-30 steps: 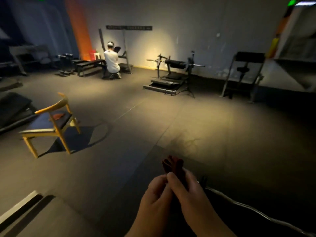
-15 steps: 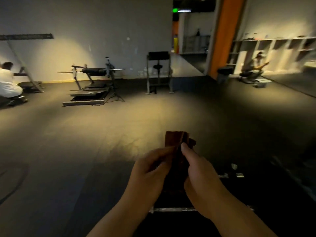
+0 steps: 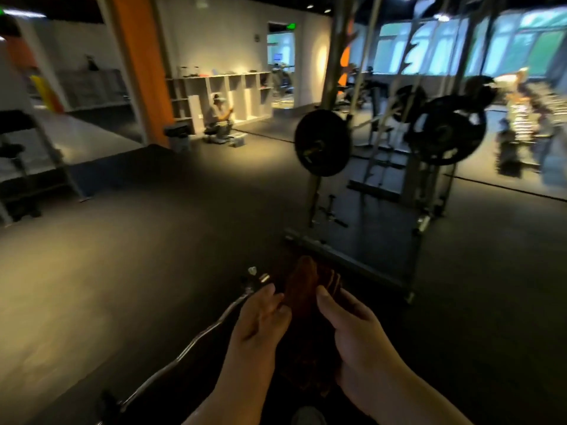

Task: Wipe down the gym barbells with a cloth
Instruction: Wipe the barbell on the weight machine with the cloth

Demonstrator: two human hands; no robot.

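At the far left a metal stand [image 3: 36, 167] is seen beside a raised platform. An orange pillar [image 3: 138, 65] comes next. Past it, white shelves [image 3: 221, 87] are set against the wall, and a person [image 3: 218, 118] is seated before them. A curl bar [image 3: 190, 345] is laid on the dark floor [image 3: 122, 256]. It runs from the lower left up to its collared end, which is just beside the left fingertips.

The cloth [image 3: 302, 289], dark brown and folded, is held upright low in the middle, between both hands and above the floor. Its left edge is pinched by the left hand [image 3: 260, 329], the fingers curled close together. Its right side is gripped by the right hand [image 3: 359, 338], with the thumb pressed flat on the front; the other fingers are hidden behind the fabric.

Beyond the cloth a steel rack [image 3: 429, 210] is stood on the floor. A black plate [image 3: 322, 147] is carried at its left, and a second plate [image 3: 448, 130] at its right, both blurred. Bright windows [image 3: 506, 41] are seen at the far right.
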